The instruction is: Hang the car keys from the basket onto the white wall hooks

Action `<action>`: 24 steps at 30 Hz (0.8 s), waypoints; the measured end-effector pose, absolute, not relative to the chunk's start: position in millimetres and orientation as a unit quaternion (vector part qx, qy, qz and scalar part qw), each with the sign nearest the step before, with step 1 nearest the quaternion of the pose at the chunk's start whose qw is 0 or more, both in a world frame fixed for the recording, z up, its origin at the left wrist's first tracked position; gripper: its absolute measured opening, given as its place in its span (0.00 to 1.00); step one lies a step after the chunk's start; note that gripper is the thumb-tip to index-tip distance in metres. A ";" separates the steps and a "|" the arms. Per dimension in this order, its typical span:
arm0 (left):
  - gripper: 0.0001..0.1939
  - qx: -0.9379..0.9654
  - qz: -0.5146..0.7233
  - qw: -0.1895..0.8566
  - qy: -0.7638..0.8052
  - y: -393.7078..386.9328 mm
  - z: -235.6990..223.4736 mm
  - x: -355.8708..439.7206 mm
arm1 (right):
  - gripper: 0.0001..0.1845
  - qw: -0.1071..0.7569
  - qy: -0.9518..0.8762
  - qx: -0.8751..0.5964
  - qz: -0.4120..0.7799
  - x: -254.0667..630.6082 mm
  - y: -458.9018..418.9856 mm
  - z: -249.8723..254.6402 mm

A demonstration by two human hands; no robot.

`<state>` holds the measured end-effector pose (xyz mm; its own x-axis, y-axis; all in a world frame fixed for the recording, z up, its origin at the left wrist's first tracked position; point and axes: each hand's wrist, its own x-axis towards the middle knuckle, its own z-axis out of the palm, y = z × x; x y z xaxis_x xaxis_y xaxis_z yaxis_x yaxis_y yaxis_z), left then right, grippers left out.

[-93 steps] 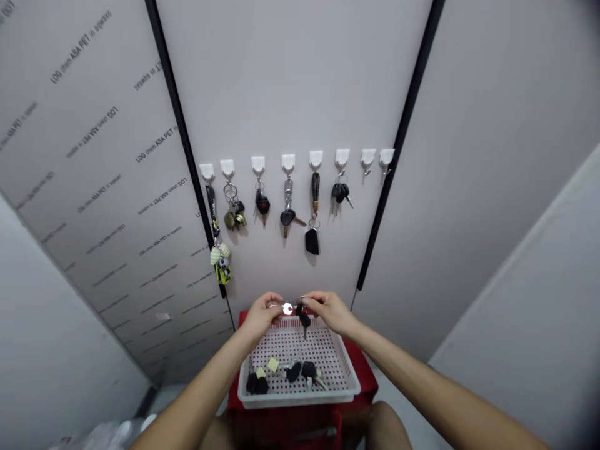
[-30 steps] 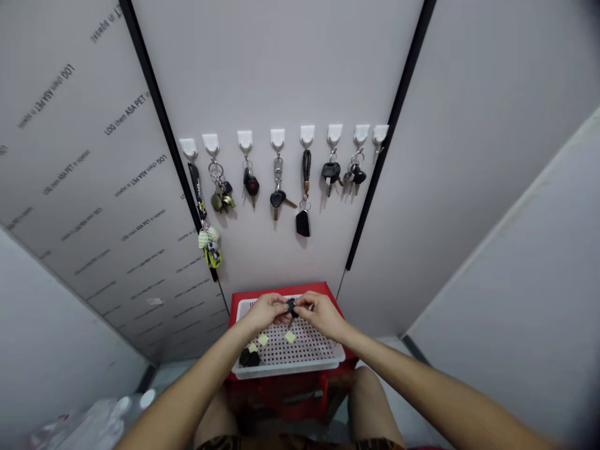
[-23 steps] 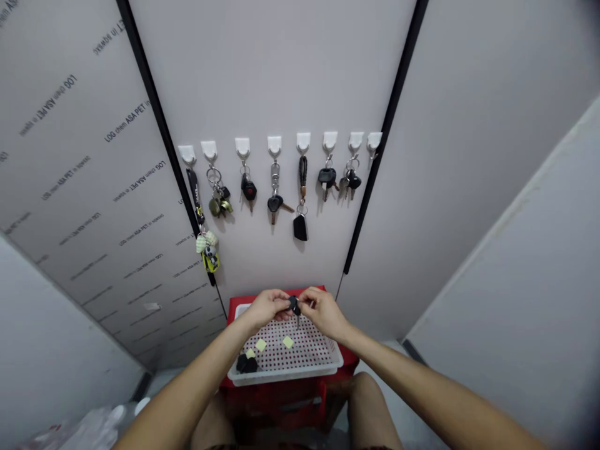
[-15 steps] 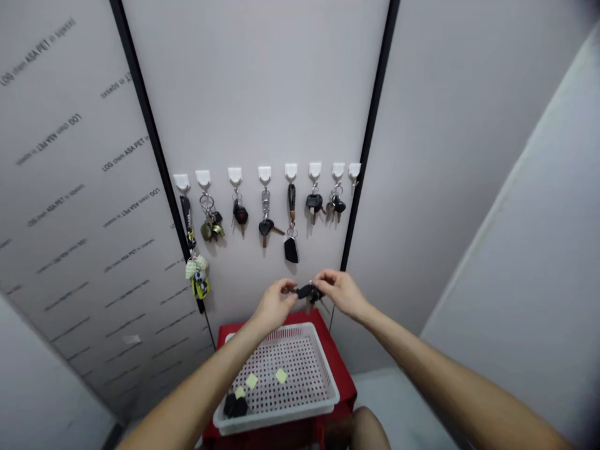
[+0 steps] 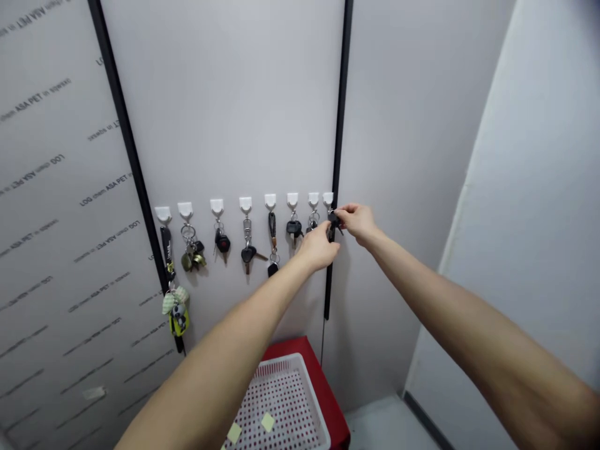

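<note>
A bunch of black-headed keys (image 5: pixel 334 220) is up at the rightmost white hook (image 5: pixel 328 199). My right hand (image 5: pixel 359 222) pinches it from the right between thumb and fingertips. From below left, my left hand (image 5: pixel 320 247) closes its fingers on the same bunch; part of it is hidden behind them. Whether the ring is over the hook I cannot tell. Just left, another key bunch (image 5: pixel 313 220) hangs, partly covered by my left hand. Next to that hang black keys (image 5: pixel 294 227) and a braided black strap (image 5: pixel 272 228) with a fob.
Farther left hang heart-shaped black keys (image 5: pixel 248 253), a black key fob (image 5: pixel 222 242), brass keys (image 5: pixel 193 257) and a lanyard with a panda charm (image 5: pixel 179 314). Below, a white perforated basket (image 5: pixel 307 390) with yellow paper squares (image 5: pixel 267 422) sits on a red stand (image 5: pixel 328 400).
Both hands have risen from above the basket to the rightmost hook, carrying the bunch of keys. The view has shifted, so the hook row appears lower and further left.
</note>
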<state>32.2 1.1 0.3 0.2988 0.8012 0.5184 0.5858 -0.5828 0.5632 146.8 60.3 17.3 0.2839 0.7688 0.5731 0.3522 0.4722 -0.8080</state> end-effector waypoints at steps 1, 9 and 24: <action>0.24 0.796 0.397 0.124 0.439 2.8 3.0 35.2 | 0.05 0.633 -0.571 -0.501 0.147 148.2 65.6 19.4; 0.24 0.790 0.378 0.109 0.471 1.7 -0.4 36.5 | 0.07 0.543 -0.574 -0.613 0.008 148.4 76.5 27.6; 0.31 0.578 0.454 0.400 0.548 -43.2 -154.5 -89.1 | 0.34 0.158 -0.861 -0.333 0.351 59.7 -11.7 -144.4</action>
<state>-89.1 -43.2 -154.5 -0.0121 0.9961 0.0872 0.2698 -0.0807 0.9595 59.7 -11.7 -144.4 -0.7284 0.6840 0.0396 0.4618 0.5328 -0.7091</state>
